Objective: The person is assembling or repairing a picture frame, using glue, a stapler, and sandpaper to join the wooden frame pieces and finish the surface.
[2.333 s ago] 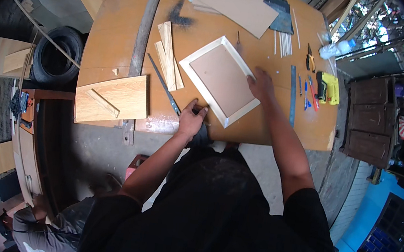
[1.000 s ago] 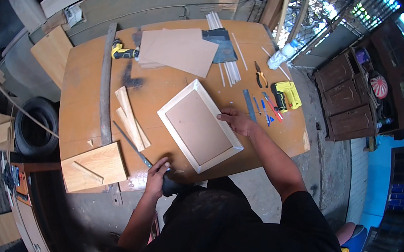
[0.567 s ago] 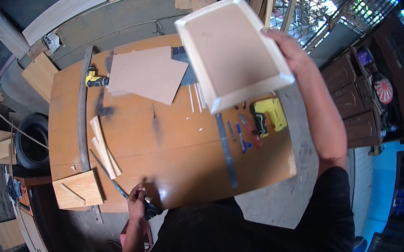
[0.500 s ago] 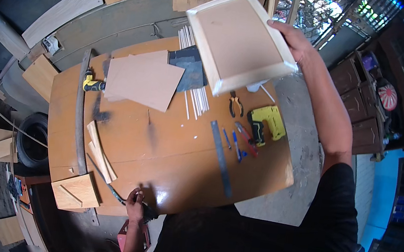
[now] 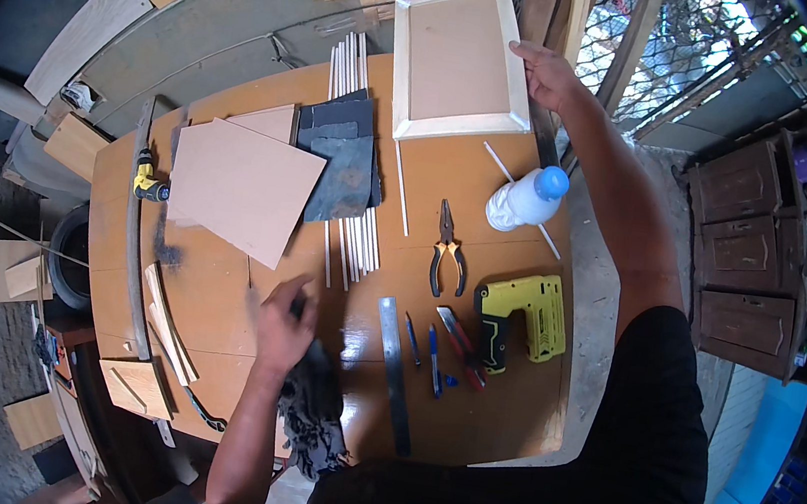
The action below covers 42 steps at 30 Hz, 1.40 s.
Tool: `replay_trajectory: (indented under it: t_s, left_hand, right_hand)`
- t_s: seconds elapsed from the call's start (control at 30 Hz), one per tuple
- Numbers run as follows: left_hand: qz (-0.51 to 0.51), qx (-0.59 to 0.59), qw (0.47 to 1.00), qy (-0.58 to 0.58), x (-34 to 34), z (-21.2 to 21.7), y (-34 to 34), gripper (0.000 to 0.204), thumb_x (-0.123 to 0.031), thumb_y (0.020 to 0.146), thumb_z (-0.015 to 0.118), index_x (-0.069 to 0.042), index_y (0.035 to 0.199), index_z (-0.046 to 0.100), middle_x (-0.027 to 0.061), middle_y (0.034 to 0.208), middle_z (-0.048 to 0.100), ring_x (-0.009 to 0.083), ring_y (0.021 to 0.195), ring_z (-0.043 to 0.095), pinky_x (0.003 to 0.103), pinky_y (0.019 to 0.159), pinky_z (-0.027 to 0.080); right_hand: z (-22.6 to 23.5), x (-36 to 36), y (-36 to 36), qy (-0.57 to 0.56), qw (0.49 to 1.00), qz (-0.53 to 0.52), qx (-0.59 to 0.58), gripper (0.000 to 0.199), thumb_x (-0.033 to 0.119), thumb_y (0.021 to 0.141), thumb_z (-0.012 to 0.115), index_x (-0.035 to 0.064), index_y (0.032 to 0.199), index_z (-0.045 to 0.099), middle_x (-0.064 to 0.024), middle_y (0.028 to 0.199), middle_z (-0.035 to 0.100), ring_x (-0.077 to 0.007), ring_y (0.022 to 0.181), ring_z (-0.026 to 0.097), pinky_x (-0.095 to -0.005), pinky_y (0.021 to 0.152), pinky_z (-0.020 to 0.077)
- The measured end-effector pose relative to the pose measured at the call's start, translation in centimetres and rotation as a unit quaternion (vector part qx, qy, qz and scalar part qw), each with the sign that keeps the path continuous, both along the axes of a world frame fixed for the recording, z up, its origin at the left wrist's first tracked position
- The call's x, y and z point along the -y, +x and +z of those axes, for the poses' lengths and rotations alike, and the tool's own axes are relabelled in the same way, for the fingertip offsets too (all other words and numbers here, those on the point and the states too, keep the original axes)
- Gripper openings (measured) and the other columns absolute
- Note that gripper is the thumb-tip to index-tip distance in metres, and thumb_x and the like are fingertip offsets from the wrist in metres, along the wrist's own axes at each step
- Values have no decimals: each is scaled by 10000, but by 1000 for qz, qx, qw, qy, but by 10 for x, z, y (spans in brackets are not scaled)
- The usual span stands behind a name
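My right hand (image 5: 544, 76) grips the right edge of a rectangular wooden frame (image 5: 519, 90) with a brown board panel inside it, at the far side of the table. My left hand (image 5: 283, 330) is above the near middle of the table, its fingers curled round part of a dark, ragged cloth (image 5: 311, 412). The cloth trails from beside that hand toward the table's near edge. Brown board sheets (image 5: 241, 182) lie beyond my left hand, partly against dark sandpaper-like sheets (image 5: 339, 159). Thin white sticks (image 5: 356, 246) run under those dark sheets.
On the table's right are pliers (image 5: 445, 257), a yellow-black staple gun (image 5: 536, 319), a blue-capped white bottle (image 5: 528, 199), a metal ruler (image 5: 394, 372), pens (image 5: 433, 356) and a red-handled cutter (image 5: 461, 345). At left stand a yellow drill (image 5: 146, 175) and wood strips (image 5: 168, 324).
My left hand has moved from the near edge up over the table, with the dark cloth. The frame in my right hand has lowered and straightened toward the far side; the bottle now shows.
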<state>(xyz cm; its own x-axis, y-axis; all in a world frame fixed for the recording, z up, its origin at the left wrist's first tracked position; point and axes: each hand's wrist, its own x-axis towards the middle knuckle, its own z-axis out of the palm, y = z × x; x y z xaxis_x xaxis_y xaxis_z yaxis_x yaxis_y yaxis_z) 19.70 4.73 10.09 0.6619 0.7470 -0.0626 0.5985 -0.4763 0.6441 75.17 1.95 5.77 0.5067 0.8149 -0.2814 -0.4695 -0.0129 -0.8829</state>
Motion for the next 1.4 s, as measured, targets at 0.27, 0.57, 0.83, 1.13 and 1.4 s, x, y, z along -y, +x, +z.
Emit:
replay_trajectory:
  t_s: [0.27,0.57,0.83,1.13,1.4]
  left_hand:
    - [-276,26,958,78,-24,-25,175,365,-138,897,666,-105,1259,632,95,1239,630,317,1083,645,394,876,549]
    - [-450,-14,876,172,-3,-77,306,383,-140,902,550,-125,1279,619,75,1287,606,272,1041,664,383,846,563]
    - [-452,-31,871,192,-2,-87,299,238,-141,867,572,-102,1069,692,80,1035,609,247,947,656,382,785,566]
    - [-337,-62,921,188,-6,-75,254,190,-118,811,637,-71,995,646,100,1005,616,294,965,653,429,741,566]
    - [-233,-91,951,182,-16,-43,190,150,-80,759,653,-69,904,616,112,932,616,323,898,646,437,718,557]
  right_hand:
    - [-47,5,13,5,997,-8,-81,327,208,954,669,18,1217,630,-99,1129,707,-209,990,700,-366,892,568]
    - [-66,19,10,17,996,-32,-76,311,235,958,673,29,1189,651,-90,1076,720,-202,950,712,-364,863,577]
    - [-87,22,14,-4,995,-22,-99,308,204,933,708,37,1188,663,-73,1085,712,-196,964,700,-348,855,571]
    - [-87,32,6,-6,996,-27,-82,313,183,937,702,23,1202,656,-85,1101,710,-193,978,697,-349,864,574]
    - [-83,47,-3,-66,997,-9,-44,338,190,955,677,23,1246,640,-77,1102,708,-191,973,695,-352,835,580]
